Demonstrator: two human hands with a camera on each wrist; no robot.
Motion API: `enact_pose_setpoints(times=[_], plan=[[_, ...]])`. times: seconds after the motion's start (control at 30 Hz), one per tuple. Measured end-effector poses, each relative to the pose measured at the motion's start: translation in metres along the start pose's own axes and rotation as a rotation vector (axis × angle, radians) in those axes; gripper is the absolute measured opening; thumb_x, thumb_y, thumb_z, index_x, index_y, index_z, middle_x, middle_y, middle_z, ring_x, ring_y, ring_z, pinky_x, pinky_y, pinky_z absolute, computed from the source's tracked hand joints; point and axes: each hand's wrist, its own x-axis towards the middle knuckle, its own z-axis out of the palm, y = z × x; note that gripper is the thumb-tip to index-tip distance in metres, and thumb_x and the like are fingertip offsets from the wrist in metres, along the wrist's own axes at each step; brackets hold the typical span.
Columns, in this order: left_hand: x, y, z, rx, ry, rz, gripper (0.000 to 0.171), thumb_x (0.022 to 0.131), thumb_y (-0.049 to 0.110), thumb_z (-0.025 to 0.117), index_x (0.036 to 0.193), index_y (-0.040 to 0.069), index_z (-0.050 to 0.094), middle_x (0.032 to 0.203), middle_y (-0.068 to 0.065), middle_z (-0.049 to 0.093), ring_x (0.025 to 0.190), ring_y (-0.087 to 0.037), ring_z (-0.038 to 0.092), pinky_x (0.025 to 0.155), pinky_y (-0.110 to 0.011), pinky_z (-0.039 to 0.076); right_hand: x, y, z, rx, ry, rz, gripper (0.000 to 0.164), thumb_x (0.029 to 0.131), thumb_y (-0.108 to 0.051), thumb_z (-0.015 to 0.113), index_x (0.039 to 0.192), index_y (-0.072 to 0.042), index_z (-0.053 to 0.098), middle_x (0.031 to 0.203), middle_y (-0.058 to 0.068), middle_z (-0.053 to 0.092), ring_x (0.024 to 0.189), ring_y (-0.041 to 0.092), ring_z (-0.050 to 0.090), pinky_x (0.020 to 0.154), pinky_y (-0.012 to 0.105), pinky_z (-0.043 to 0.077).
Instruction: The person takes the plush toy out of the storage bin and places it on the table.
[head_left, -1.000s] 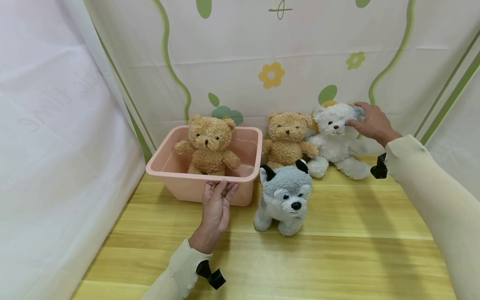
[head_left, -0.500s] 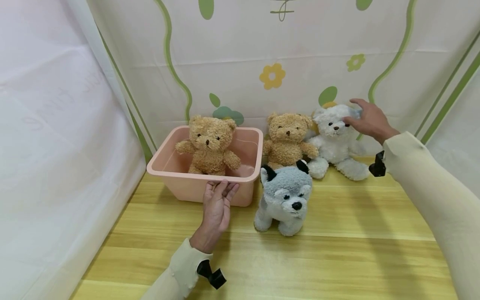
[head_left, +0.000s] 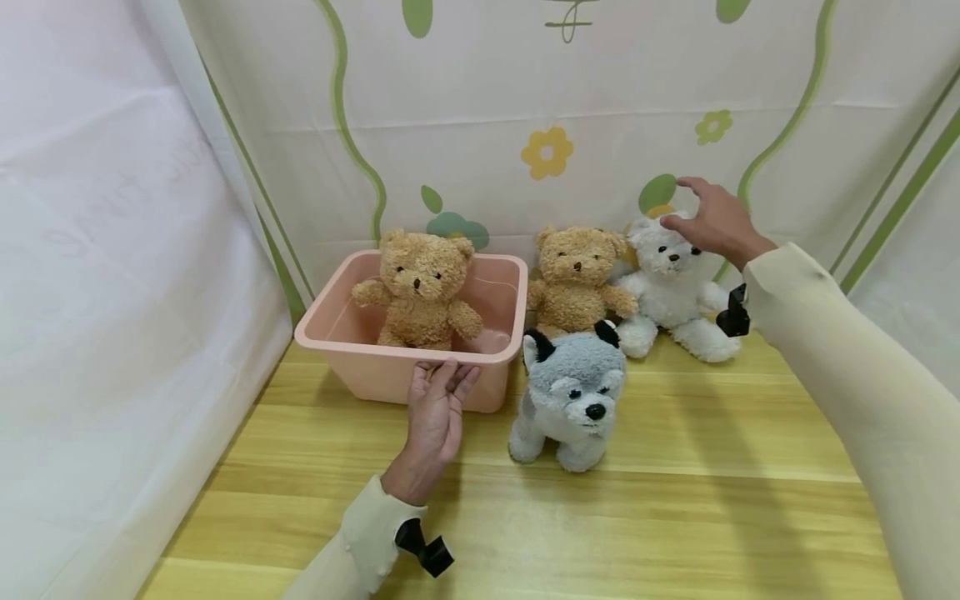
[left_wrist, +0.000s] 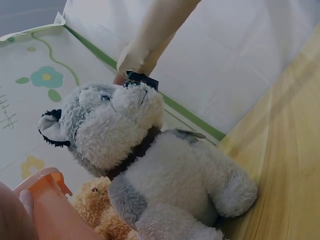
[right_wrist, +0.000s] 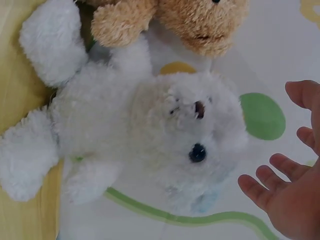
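A brown teddy bear [head_left: 422,287] sits in a pink plastic bin [head_left: 360,360]. My left hand [head_left: 435,414] grips the bin's front rim, fingertips under the lip. At the back wall, a second brown teddy bear [head_left: 574,279] and a white teddy bear [head_left: 666,287] lean side by side. My right hand [head_left: 716,218] hovers over the white bear's head with fingers spread, holding nothing; the right wrist view shows a gap between the fingers [right_wrist: 256,189] and the bear's head. A grey-and-white plush husky [head_left: 573,400] stands right of the bin, in front of the second brown bear.
Everything rests on a wooden table [head_left: 645,525]. A white printed cloth [head_left: 480,92] hangs behind the toys, and another white cloth [head_left: 112,292] walls off the left side. Each sleeve carries a black wrist mount [head_left: 423,547].
My right hand has moved up and left, away from the side of the white bear's head to above it. The left hand keeps its grip on the bin; the toys stay put.
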Motion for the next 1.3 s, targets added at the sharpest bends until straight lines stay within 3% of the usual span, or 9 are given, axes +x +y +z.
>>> enact_pose_setpoints(times=[0.33, 0.8, 1.3], plan=[[0.0, -0.002, 0.002, -0.008, -0.004, 0.002, 0.012, 0.101, 0.001, 0.05, 0.101, 0.01, 0.042, 0.094, -0.005, 0.062, 0.084, -0.013, 0.067, 0.086, -0.026, 0.062, 0.014, -0.043, 0.005, 0.074, -0.038, -0.047, 0.075, 0.1, -0.041, 0.051, 0.159, -0.015, 0.012, 0.163, 0.021, 0.017, 0.142, 0.05, 0.027, 0.112, 0.07, 0.029], [0.001, -0.003, 0.005, -0.012, -0.02, 0.0, 0.013, 0.1, 0.001, 0.051, 0.102, 0.009, 0.041, 0.095, -0.005, 0.061, 0.084, -0.013, 0.067, 0.085, -0.026, 0.062, 0.03, -0.097, 0.018, 0.099, -0.064, -0.114, 0.075, 0.099, -0.039, 0.054, 0.159, -0.017, 0.015, 0.161, 0.021, 0.022, 0.143, 0.045, 0.031, 0.113, 0.065, 0.034], [0.0, -0.007, 0.009, -0.016, -0.013, -0.001, 0.013, 0.1, 0.0, 0.051, 0.102, 0.009, 0.041, 0.095, -0.005, 0.063, 0.085, -0.014, 0.068, 0.085, -0.026, 0.062, 0.035, -0.148, 0.032, 0.128, -0.128, -0.159, 0.074, 0.099, -0.035, 0.056, 0.159, -0.02, 0.015, 0.161, 0.018, 0.024, 0.144, 0.039, 0.033, 0.115, 0.058, 0.037]])
